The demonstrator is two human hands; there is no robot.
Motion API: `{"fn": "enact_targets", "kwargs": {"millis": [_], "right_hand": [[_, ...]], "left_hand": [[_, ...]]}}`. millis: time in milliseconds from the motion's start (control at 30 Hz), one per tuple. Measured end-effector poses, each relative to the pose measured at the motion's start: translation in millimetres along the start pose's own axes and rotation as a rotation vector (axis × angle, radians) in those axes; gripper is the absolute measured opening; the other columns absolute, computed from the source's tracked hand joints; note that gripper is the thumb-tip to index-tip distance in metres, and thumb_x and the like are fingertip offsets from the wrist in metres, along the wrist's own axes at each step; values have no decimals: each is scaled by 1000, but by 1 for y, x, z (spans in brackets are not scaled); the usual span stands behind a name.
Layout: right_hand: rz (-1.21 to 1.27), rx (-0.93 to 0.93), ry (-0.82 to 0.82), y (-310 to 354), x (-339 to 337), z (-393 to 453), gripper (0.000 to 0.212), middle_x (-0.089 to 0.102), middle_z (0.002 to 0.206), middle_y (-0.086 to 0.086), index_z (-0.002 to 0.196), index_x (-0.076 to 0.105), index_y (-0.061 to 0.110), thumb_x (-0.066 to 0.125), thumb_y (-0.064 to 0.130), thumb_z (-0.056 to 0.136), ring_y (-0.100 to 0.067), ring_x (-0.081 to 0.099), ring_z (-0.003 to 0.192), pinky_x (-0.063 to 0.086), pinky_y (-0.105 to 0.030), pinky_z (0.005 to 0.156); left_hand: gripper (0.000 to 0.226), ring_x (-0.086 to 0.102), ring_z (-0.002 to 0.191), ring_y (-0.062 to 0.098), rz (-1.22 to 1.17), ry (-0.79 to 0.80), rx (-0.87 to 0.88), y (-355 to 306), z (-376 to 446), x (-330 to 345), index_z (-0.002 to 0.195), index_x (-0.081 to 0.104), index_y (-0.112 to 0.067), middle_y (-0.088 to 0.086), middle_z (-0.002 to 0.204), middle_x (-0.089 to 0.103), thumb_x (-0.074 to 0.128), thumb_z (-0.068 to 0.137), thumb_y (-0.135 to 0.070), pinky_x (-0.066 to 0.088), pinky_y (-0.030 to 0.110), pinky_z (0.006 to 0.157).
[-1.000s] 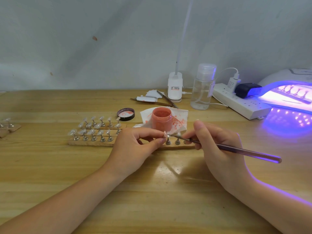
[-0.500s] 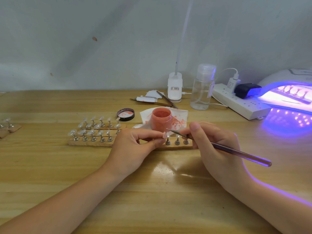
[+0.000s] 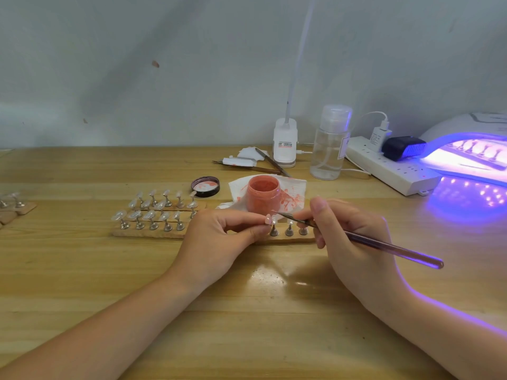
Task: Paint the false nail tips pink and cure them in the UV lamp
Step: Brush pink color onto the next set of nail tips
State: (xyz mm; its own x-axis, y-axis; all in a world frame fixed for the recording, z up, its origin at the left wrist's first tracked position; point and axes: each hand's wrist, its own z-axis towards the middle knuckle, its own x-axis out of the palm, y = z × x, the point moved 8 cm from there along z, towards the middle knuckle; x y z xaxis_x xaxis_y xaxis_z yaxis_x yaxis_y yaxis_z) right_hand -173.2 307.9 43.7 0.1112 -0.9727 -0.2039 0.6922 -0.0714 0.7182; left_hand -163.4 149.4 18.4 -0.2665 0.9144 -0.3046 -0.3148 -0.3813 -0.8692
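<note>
A wooden strip [image 3: 148,233] on the table carries several metal stands with clear nail tips [image 3: 136,215]. My left hand [image 3: 216,239] pinches one stand whose nail tip [image 3: 270,219] looks pale pink. My right hand [image 3: 345,237] grips a thin brush [image 3: 384,246], its tip hovering just above and right of that nail tip. An open jar of pink paint [image 3: 263,194] stands behind on a stained tissue. The UV lamp [image 3: 472,152] glows violet at the far right, with another strip of nail tips inside.
The jar's lid [image 3: 205,186] lies left of the jar. A clear pump bottle [image 3: 330,144], a white lamp base [image 3: 285,142], a power strip [image 3: 384,165] and small tools [image 3: 255,163] sit at the back. More stands [image 3: 13,202] rest at the left edge.
My right hand has drawn the brush up and back from the nail tip towards the jar side. My left hand has kept its pinch on the stand.
</note>
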Motion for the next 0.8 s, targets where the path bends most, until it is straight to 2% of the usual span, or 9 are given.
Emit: {"fn": "enact_targets", "kwargs": {"millis": [133, 267, 400, 500, 567, 667, 700, 800], "right_hand": [[109, 44, 27, -3, 2, -2, 29, 54, 47, 24, 71, 69, 13, 47, 19, 89, 6, 55, 50, 37, -2, 54], [148, 95, -20, -8, -2, -3, 36, 57, 46, 9, 60, 68, 16, 47, 26, 88, 1, 49, 42, 36, -6, 49], [35, 43, -15, -4, -1, 0, 26, 54, 50, 26, 71, 67, 19, 48, 22, 89, 7, 54, 52, 36, -2, 56], [48, 49, 16, -5, 2, 0, 28, 54, 49, 25, 71, 69, 18, 48, 29, 87, 5, 51, 50, 36, -3, 55], [96, 85, 14, -8, 1, -2, 33, 53, 46, 18, 67, 69, 18, 48, 32, 87, 2, 46, 44, 35, -5, 50], [132, 125, -9, -11, -2, -4, 37, 53, 44, -3, 61, 70, 19, 47, 33, 87, -3, 41, 40, 34, -8, 48], [126, 123, -12, -10, -2, -4, 37, 54, 44, -1, 61, 70, 20, 47, 31, 87, -2, 42, 40, 34, -7, 48], [71, 81, -6, -7, -1, -2, 30, 53, 46, 22, 69, 68, 17, 47, 23, 89, 4, 50, 46, 35, -3, 52]], "left_hand": [[31, 62, 63, -7, -38, 20, -21, 1, 0, 2, 62, 71, -42, -18, 66, 70, 75, 65, -12, 43, 4, 62], [27, 62, 56, -2, -83, 40, -37, 1, -1, 4, 63, 73, -37, -5, 62, 70, 74, 66, -9, 44, 6, 59], [28, 62, 57, -2, -83, 49, -42, 2, -1, 4, 67, 73, -33, -7, 62, 71, 74, 68, -5, 44, 6, 59], [30, 62, 61, -6, -71, 45, -34, 1, -1, 4, 68, 72, -34, -14, 64, 70, 73, 69, -4, 43, 4, 60], [34, 63, 64, -7, -63, 31, -33, 1, -1, 3, 64, 71, -38, -18, 65, 70, 74, 68, -5, 44, 4, 62], [33, 63, 66, -8, -55, 19, -32, 2, -1, 2, 64, 71, -38, -20, 66, 69, 74, 67, -6, 43, 4, 63], [33, 63, 66, -9, -55, 19, -29, 1, -1, 3, 64, 71, -38, -20, 65, 69, 74, 67, -6, 43, 3, 62], [35, 62, 67, -10, -37, 25, -15, 0, -1, 3, 62, 70, -41, -22, 66, 68, 74, 67, -7, 41, 2, 63]]}}
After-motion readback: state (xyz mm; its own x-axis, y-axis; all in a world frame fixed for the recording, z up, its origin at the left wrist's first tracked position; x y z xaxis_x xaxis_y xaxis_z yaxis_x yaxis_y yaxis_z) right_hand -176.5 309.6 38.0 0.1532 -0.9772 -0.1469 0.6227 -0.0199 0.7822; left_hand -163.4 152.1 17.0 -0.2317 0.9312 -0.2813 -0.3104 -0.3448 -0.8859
